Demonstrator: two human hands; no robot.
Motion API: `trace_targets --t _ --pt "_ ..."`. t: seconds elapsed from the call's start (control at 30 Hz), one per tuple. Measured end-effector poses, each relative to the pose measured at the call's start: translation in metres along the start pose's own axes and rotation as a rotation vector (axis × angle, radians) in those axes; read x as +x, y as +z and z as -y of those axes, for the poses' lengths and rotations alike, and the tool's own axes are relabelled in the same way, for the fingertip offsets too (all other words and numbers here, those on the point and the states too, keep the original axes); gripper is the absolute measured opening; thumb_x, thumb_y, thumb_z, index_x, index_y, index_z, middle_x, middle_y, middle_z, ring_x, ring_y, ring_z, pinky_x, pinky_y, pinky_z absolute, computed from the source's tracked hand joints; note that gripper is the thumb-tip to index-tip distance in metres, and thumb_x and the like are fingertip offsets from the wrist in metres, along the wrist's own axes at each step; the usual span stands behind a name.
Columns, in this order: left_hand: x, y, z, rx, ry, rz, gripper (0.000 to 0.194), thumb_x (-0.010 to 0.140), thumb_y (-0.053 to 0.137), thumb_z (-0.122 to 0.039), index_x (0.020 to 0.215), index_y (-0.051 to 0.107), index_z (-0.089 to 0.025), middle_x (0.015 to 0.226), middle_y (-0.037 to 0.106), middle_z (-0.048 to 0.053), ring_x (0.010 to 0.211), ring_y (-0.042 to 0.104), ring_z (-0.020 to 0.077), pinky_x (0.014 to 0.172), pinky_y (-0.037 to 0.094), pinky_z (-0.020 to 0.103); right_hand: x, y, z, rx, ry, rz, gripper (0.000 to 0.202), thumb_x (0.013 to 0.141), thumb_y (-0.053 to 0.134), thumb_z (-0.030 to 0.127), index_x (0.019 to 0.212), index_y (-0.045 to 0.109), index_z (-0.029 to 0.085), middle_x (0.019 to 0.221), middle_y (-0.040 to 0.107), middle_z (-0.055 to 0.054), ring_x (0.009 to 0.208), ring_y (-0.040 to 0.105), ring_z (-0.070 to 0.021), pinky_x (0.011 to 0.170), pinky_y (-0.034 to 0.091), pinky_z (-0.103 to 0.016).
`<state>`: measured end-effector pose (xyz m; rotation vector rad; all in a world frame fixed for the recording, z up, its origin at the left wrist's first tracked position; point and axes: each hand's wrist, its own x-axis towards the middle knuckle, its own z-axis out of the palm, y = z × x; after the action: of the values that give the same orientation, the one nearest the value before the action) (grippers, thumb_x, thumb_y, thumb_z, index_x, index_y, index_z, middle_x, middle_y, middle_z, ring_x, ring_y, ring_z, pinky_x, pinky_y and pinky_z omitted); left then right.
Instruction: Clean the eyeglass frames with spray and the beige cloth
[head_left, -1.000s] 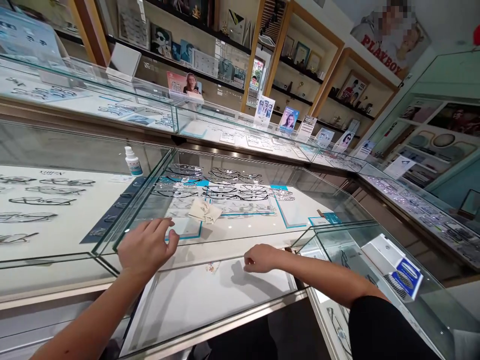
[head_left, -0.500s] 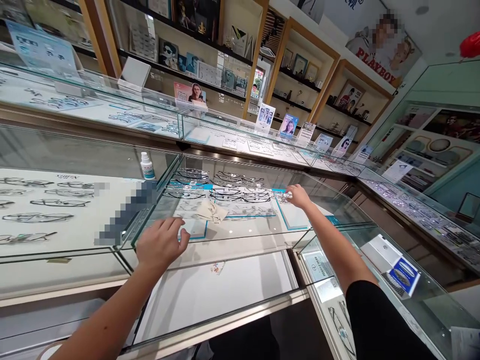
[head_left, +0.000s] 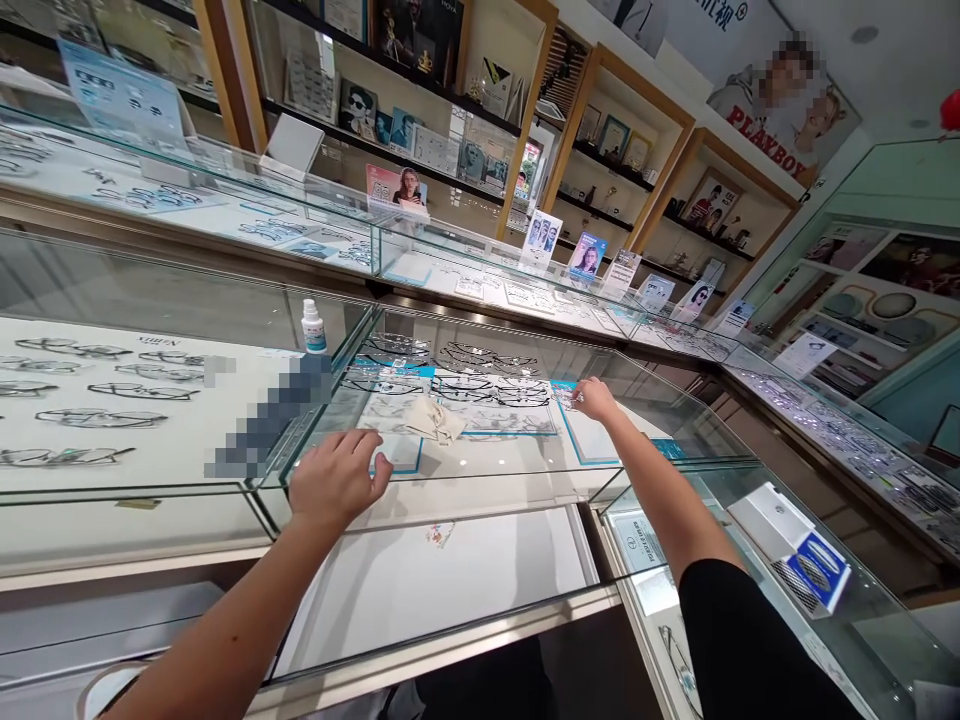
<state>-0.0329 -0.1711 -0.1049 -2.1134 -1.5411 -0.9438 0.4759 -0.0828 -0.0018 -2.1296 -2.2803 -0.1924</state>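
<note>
My left hand (head_left: 337, 480) rests at the near left corner of the glass display case (head_left: 487, 495), its fingers loosely bent, the thumb apart and nothing in it. Farther right, my right hand (head_left: 594, 398) has its fingertips pinched at a pair of glasses (head_left: 568, 392) at the right end of the rows; the hand hides part of that pair. Several dark-framed glasses (head_left: 491, 388) lie in rows in the case on white and blue boards. A crumpled beige cloth (head_left: 435, 420) lies between my hands, nearer the left one.
A white spray bottle (head_left: 313, 328) stands behind my left hand. More glasses (head_left: 139, 391) lie in the left case. At the right are an open white box (head_left: 772, 515) and a blue-and-white item (head_left: 817, 570). Display counters and shelves (head_left: 442, 150) run along the back.
The view has shifted slightly, so most things appear a little farther right. My left hand stays by the case corner; my right hand stays at the glasses with its fingers pinched.
</note>
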Motion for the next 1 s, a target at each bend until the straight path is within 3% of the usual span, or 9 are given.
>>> trace_targets --t 0.2,0.37,0.5,0.6,0.7,0.8,1.0 --pt "0.002 -0.004 -0.004 0.000 -0.010 0.029 0.022 0.092 0.054 -0.029 0.103 0.071 -0.020 0.105 0.076 0.011 0.099 0.064 0.0305 0.074 0.037 0.041 -0.025 -0.004 0.009 0.024 0.039 -0.016 0.008 0.089 0.069 0.017 0.086 0.074 0.021 0.106 0.078 -0.009 0.114 0.060 -0.0284 0.097 0.041 -0.036" --pt "0.004 -0.007 -0.007 -0.038 -0.041 0.053 0.020 0.092 0.055 -0.029 0.100 0.071 -0.020 0.100 0.073 0.012 0.097 0.062 0.0309 0.073 0.036 0.040 -0.059 -0.024 0.024 0.111 0.014 0.021 0.006 0.085 0.071 0.018 0.080 0.070 0.020 0.095 0.077 -0.009 0.108 0.062 -0.0293 0.092 0.042 -0.036" --pt "0.004 -0.008 -0.009 -0.064 -0.056 0.051 0.020 0.091 0.056 -0.029 0.100 0.071 -0.019 0.100 0.072 0.012 0.097 0.062 0.0306 0.073 0.036 0.040 -0.103 -0.045 0.056 0.244 -0.128 0.124 0.005 0.085 0.070 0.016 0.082 0.070 0.021 0.098 0.077 -0.005 0.104 0.066 -0.0243 0.090 0.045 -0.031" --pt "0.004 -0.009 -0.010 -0.054 -0.054 0.065 0.020 0.092 0.055 -0.029 0.102 0.070 -0.020 0.102 0.072 0.011 0.098 0.062 0.0303 0.074 0.036 0.040 -0.145 -0.049 0.092 0.356 -0.289 0.260 0.009 0.082 0.074 0.016 0.084 0.070 0.024 0.098 0.077 0.001 0.102 0.068 -0.0204 0.091 0.047 -0.028" --pt "0.004 -0.011 -0.011 -0.067 -0.075 0.089 0.021 0.093 0.054 -0.029 0.103 0.069 -0.019 0.103 0.073 0.011 0.099 0.061 0.0301 0.075 0.036 0.041 -0.180 -0.034 0.125 0.470 -0.473 0.460 0.013 0.079 0.080 0.018 0.086 0.070 0.022 0.092 0.073 -0.001 0.103 0.065 -0.0229 0.087 0.045 -0.029" --pt "0.004 -0.012 -0.011 -0.088 -0.083 0.102 0.022 0.094 0.054 -0.029 0.105 0.069 -0.017 0.105 0.074 0.012 0.099 0.060 0.0290 0.077 0.035 0.041 -0.193 -0.002 0.141 0.387 -0.502 0.557 0.013 0.082 0.081 0.021 0.088 0.069 0.020 0.091 0.072 -0.003 0.103 0.064 -0.0236 0.083 0.043 -0.029" --pt "0.001 -0.004 -0.007 0.031 -0.018 0.054 0.025 0.095 0.055 -0.030 0.108 0.071 -0.016 0.105 0.077 0.011 0.098 0.062 0.0273 0.076 0.036 0.039 -0.157 0.069 0.121 0.076 -0.433 0.470 0.010 0.086 0.077 0.022 0.093 0.070 0.019 0.101 0.076 -0.005 0.102 0.063 -0.0232 0.087 0.040 -0.031"
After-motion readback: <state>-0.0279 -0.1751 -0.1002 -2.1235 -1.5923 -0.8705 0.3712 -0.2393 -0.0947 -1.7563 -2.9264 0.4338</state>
